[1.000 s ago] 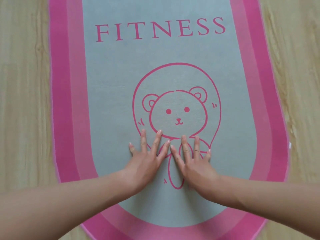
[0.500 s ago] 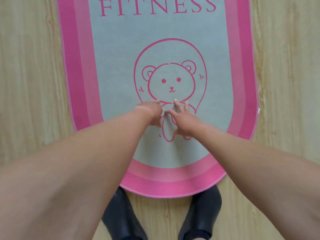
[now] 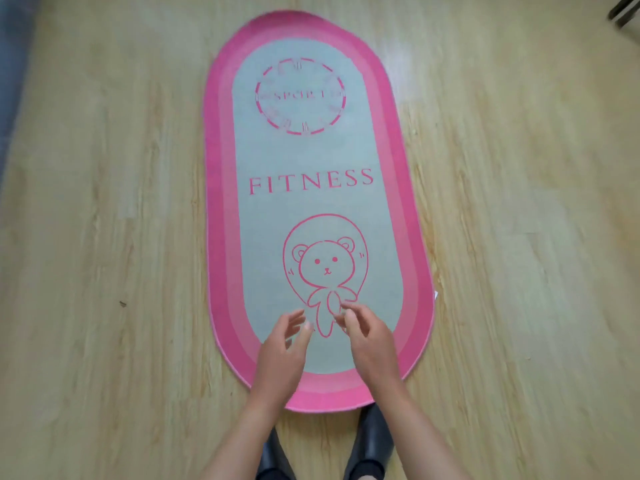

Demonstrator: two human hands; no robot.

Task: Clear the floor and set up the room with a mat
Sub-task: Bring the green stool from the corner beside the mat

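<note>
While the long oval pink-bordered grey fitness mat point(image 3: 311, 202) is lying flat on the pale wooden plank floor point(image 3: 104, 237), I am holding my left hand point(image 3: 282, 353) and right hand point(image 3: 369, 341) above its near end, fingers loosely curled, gripping nothing.

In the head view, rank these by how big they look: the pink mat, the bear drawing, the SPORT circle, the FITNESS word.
1. pink mat
2. bear drawing and SPORT circle: look about alike, and the bear is nearer the camera, so unranked
3. FITNESS word: wide but thin, smallest
</note>
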